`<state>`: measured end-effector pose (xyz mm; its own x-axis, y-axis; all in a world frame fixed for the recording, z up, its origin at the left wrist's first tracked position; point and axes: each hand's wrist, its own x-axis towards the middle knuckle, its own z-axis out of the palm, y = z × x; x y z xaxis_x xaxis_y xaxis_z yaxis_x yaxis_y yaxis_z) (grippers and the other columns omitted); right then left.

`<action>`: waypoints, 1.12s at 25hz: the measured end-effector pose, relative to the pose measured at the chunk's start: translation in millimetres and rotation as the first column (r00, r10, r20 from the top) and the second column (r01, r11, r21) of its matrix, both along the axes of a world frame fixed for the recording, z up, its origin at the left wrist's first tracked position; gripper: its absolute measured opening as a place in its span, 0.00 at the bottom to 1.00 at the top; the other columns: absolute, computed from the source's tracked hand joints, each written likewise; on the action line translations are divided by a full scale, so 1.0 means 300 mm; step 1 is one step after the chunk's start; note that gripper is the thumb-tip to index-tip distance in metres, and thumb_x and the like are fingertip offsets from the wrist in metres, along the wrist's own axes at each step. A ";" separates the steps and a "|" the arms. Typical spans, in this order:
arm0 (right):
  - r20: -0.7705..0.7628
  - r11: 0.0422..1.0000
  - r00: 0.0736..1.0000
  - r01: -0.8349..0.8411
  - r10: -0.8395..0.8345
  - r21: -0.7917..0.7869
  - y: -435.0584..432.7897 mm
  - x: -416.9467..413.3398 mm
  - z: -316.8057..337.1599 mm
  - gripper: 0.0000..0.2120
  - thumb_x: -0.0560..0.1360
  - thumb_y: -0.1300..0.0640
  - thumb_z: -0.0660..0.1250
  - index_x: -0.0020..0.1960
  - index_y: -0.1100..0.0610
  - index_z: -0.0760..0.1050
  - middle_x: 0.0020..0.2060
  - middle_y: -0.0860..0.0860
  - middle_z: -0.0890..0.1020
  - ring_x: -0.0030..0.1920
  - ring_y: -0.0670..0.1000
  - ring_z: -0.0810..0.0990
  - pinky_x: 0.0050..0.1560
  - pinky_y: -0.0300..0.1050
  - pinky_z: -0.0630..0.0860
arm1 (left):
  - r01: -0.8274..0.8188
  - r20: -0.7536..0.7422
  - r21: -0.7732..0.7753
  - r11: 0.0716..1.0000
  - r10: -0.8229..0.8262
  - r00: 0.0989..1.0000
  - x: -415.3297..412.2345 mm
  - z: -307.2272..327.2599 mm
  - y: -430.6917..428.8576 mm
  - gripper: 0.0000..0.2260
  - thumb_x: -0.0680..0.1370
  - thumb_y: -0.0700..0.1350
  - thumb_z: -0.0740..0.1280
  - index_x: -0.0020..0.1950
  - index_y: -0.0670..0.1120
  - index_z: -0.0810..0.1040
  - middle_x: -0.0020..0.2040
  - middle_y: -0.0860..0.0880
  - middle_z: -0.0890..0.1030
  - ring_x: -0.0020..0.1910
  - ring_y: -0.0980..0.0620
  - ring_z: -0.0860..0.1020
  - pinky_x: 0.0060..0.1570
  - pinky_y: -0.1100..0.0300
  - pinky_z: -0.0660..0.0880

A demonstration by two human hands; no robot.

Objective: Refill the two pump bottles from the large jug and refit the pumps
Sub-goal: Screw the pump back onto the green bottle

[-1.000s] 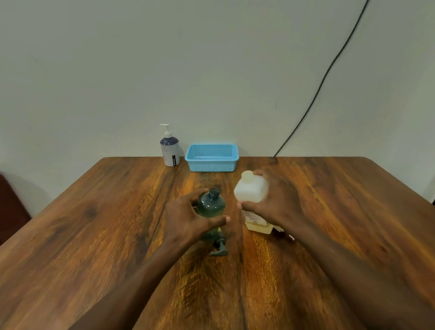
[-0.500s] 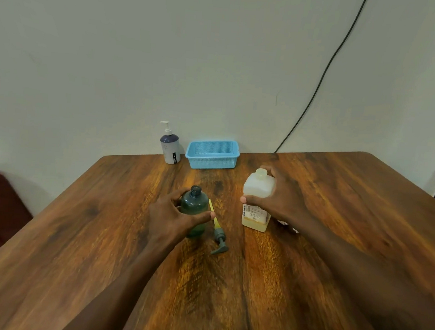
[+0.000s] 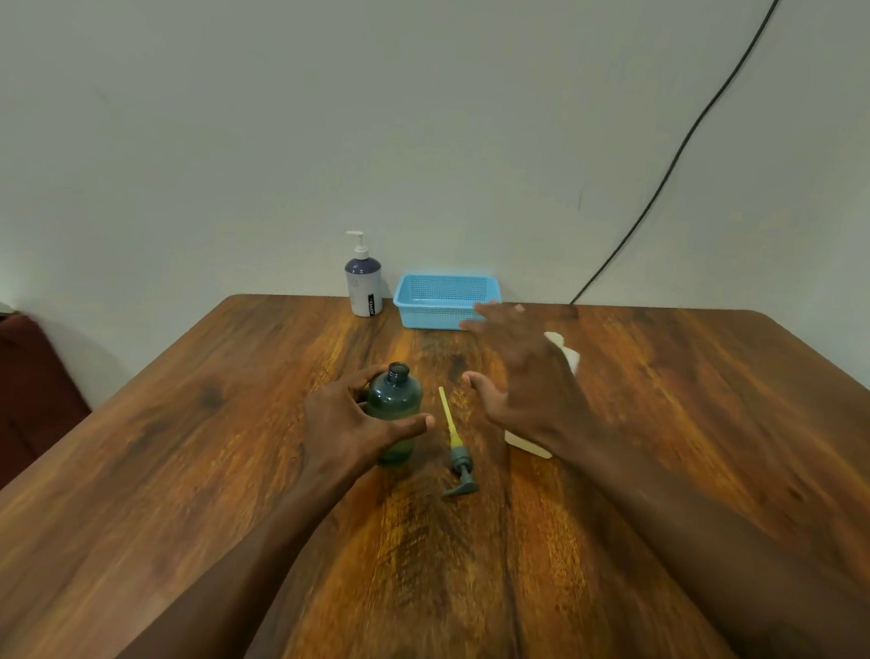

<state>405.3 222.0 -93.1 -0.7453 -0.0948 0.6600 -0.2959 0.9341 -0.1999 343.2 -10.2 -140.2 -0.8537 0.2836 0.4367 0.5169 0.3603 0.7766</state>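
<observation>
Fingers point(image 3: 367, 383) of the left hand point(image 3: 349, 426) are curled around the green bottle point(image 3: 394, 408), thumb across its front, and they hold it upright on the wooden table point(image 3: 156, 464); its neck is open, with no pump on it. The right hand point(image 3: 527, 382) is spread wide with the fingers apart and holds nothing; it hovers in front of the white jug point(image 3: 567, 356), which stands behind it and is mostly hidden, so I cannot tell if the palm touches the jug. The removed pump point(image 3: 457, 459) lies flat on the table between the green bottle and the jug, its yellow tube pointing away from the person. The second pump bottle point(image 3: 363, 285), white and purple, stands at the far edge near the wall, just beside the blue basket point(image 3: 443, 299), with its pump fitted. I judge that the step in hand is the refill of the green bottle: it is steadied, but no pouring is seen. The next move asks the right hand to grip the jug firmly, lift it and tilt it slowly over the narrow neck, while the left hand keeps the bottle from tipping.
</observation>
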 end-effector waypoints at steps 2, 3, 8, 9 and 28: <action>0.215 0.984 0.961 -0.179 0.171 0.019 -0.035 -0.015 -0.026 0.20 0.72 0.63 0.74 0.62 0.51 0.81 0.60 0.50 0.83 0.63 0.51 0.80 0.67 0.52 0.77 | -0.021 -0.002 0.001 1.000 0.021 1.000 -0.011 -0.007 -0.031 0.34 0.62 0.62 0.83 0.66 0.57 0.79 0.57 0.60 0.83 0.56 0.64 0.80 0.57 0.63 0.79; 0.398 0.974 0.901 -0.218 0.174 0.069 -0.047 -0.026 -0.042 0.19 0.71 0.65 0.73 0.59 0.50 0.82 0.55 0.47 0.84 0.56 0.49 0.81 0.60 0.50 0.80 | -0.034 -0.007 0.003 0.999 0.034 0.999 -0.017 -0.014 -0.048 0.34 0.62 0.62 0.83 0.66 0.57 0.79 0.58 0.59 0.83 0.56 0.63 0.80 0.57 0.62 0.79; 0.739 0.846 0.667 -0.337 -0.094 0.412 -0.092 -0.074 -0.112 0.17 0.74 0.60 0.73 0.62 0.48 0.80 0.56 0.47 0.82 0.54 0.49 0.80 0.55 0.47 0.80 | -0.068 -0.024 0.008 0.998 0.069 0.997 -0.017 -0.022 -0.102 0.32 0.62 0.63 0.82 0.63 0.61 0.77 0.55 0.61 0.83 0.55 0.65 0.81 0.56 0.65 0.79; 0.738 0.866 0.669 -0.315 -0.087 0.388 -0.095 -0.078 -0.112 0.16 0.76 0.59 0.72 0.62 0.48 0.80 0.56 0.48 0.81 0.54 0.48 0.80 0.56 0.47 0.80 | -0.075 -0.028 0.007 0.997 0.076 0.997 -0.014 -0.020 -0.105 0.32 0.62 0.63 0.83 0.63 0.61 0.77 0.54 0.63 0.83 0.55 0.67 0.80 0.56 0.67 0.78; -0.112 0.620 0.927 -0.326 0.358 -0.714 -0.183 -0.055 0.145 0.19 0.77 0.63 0.73 0.67 0.63 0.76 0.60 0.57 0.83 0.60 0.52 0.84 0.52 0.55 0.85 | -0.095 0.036 -0.082 0.992 0.099 0.994 0.015 -0.027 -0.072 0.36 0.64 0.52 0.84 0.70 0.48 0.78 0.63 0.51 0.82 0.57 0.57 0.77 0.54 0.69 0.73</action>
<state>388.7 166.9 -49.5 -0.7825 0.1352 0.6078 -0.5417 0.3337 -0.7715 347.7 -31.7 -148.1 -0.8953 0.2315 0.3806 0.4454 0.4694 0.7624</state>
